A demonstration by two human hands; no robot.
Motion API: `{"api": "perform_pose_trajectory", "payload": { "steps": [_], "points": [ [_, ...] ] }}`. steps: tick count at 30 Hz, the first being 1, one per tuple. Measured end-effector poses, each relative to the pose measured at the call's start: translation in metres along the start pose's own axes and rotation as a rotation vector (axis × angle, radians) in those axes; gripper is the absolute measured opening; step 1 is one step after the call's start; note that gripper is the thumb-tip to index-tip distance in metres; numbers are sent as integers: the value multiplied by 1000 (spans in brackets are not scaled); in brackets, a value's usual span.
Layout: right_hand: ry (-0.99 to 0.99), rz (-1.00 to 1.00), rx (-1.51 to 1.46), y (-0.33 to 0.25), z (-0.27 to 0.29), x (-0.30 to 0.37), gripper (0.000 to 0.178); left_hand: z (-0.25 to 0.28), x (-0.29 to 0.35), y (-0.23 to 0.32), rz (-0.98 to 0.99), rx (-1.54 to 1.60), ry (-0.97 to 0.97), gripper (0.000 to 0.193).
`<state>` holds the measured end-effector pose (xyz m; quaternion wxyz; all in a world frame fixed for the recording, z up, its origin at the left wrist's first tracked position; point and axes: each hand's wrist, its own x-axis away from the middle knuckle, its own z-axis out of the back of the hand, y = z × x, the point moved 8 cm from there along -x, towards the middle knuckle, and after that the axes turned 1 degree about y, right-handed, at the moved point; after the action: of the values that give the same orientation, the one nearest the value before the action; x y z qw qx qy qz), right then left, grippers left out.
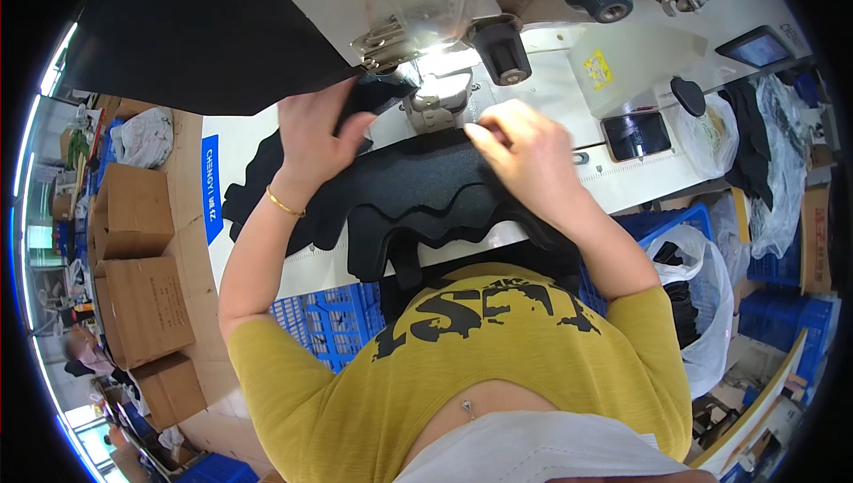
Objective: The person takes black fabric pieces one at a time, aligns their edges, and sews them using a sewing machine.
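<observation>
In the head view, black wavy-edged pieces lie along the near edge of the white sewing bench, left of its middle, with one end hanging over that edge. The left hand rests on them toward the bench's left edge, its thumb spread away from the fingers; the fingertips are hidden beside the black panel. The right hand is at the far border of the pieces, thumb and curled fingers close together; whether they pinch the material cannot be told. Just beyond, between the hands, stands the lit sewing head. Nearer the bench's right edge lies a dark-screened phone. A blue crate is below the near edge.
</observation>
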<state>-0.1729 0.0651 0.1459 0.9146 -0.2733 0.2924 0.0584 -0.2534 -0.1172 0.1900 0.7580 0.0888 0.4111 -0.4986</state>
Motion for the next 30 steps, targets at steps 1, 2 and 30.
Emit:
{"api": "perform_pose_trajectory", "payload": {
  "steps": [1,2,30],
  "points": [
    [-65,-108,188,9,1,3,38,-8,25,-37,326,170,14,21],
    [-68,-103,184,15,2,6,38,-22,56,-71,647,349,33,26],
    [-372,-632,-1131,-16,-49,-4,22,-57,10,-25,1077,1168,-577,22]
  ]
}}
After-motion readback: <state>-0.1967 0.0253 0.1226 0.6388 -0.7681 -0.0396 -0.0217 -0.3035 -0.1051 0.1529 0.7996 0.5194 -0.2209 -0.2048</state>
